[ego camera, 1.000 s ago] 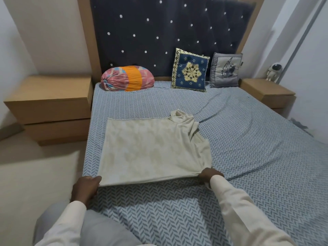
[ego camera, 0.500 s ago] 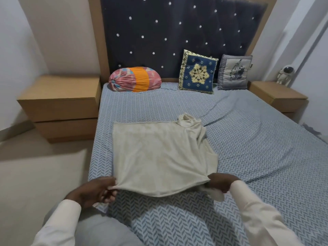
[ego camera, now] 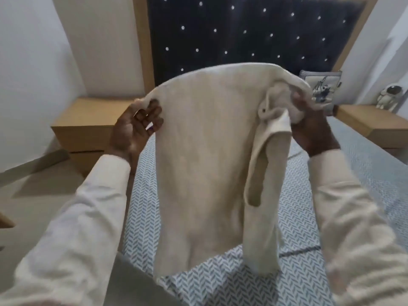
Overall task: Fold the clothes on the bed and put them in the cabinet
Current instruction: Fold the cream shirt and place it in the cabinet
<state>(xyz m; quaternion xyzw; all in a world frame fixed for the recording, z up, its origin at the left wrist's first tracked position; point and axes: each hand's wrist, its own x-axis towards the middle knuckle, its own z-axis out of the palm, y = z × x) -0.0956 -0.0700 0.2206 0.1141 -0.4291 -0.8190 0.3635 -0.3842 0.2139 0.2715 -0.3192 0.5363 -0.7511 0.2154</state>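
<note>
Top: cream cloth, soft, matt, fine-knit look.
Bed sheet: cloth, matt, blue/white herringbone print.
Headboard: dark padded fabric, matt, w/ small shiny studs.
Left bedside unit, right bedside unit: light wood-look, smooth, matt.
Far-right cushion: grey cloth.
Figurine: glossy, plastic-looking.

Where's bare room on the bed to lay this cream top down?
Bare sheet lies under the hanging cream top, between both sleeves, and rightward toward the right nightstand. Left nightstand top looks bare. Crowded: grey cushion at the headboard, astronaut figure on the right nightstand. Behind the top is hidden.
</note>
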